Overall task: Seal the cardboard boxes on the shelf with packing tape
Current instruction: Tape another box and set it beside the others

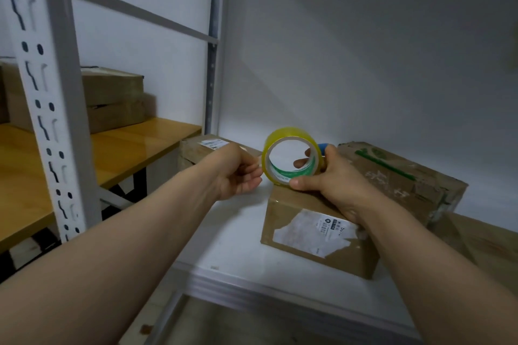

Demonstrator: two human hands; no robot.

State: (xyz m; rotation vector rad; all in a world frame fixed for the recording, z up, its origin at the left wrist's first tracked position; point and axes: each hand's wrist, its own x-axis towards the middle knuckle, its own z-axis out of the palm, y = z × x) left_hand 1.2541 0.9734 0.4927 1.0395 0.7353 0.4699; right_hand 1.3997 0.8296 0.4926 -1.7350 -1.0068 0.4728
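The tape, a yellow roll, stands on edge on the near-left corner of the box in the middle of the shelf, its open core facing me. My right hand grips it: my thumb presses the near lower rim, and my fingers wrap over the back and curl into the core, where two tips show through the hole. My left hand is at the roll's left rim, with its fingers curled in and the tips pinched together against the outer wrap. I cannot tell whether a loose end lies between them.

The box under the roll carries a torn white label on its near face. A rear box with green marks sits just behind and to the right of it, close to my right wrist. A small blue thing peeks out behind my right knuckles. A left box lies beyond my left hand, near the back corner. Another carton fills the right edge.

Bare white shelf lies left of the box and in front of it, up to the front lip. The wall closes the back. A slotted post stands at my left, and past it a wooden table holds stacked cartons.
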